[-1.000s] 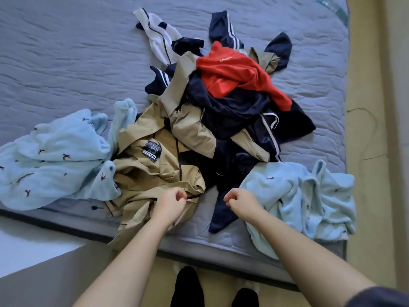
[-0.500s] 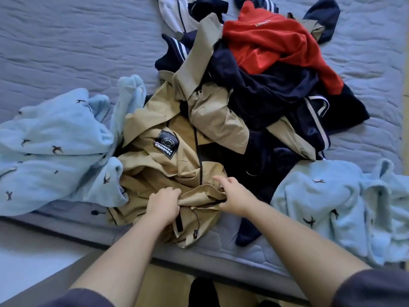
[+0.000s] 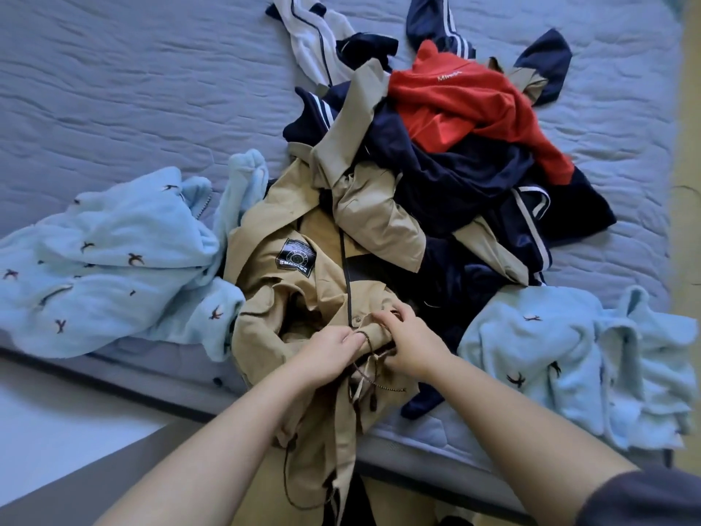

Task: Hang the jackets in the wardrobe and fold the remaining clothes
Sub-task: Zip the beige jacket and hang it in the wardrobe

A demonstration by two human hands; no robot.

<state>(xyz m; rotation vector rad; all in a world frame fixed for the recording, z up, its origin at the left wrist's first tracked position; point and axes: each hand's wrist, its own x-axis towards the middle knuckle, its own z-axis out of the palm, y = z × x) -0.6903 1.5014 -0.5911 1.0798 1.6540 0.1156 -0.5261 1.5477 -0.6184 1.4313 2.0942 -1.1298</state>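
The red garment [image 3: 466, 104], at about one o'clock in the pile, carries small pale stitched lettering near its upper edge; it begins with "Mi", and the rest is too blurred to read. The tan jacket [image 3: 299, 298], near the middle, bears a black square patch [image 3: 297, 257] with white print, its words too small and tilted to make out
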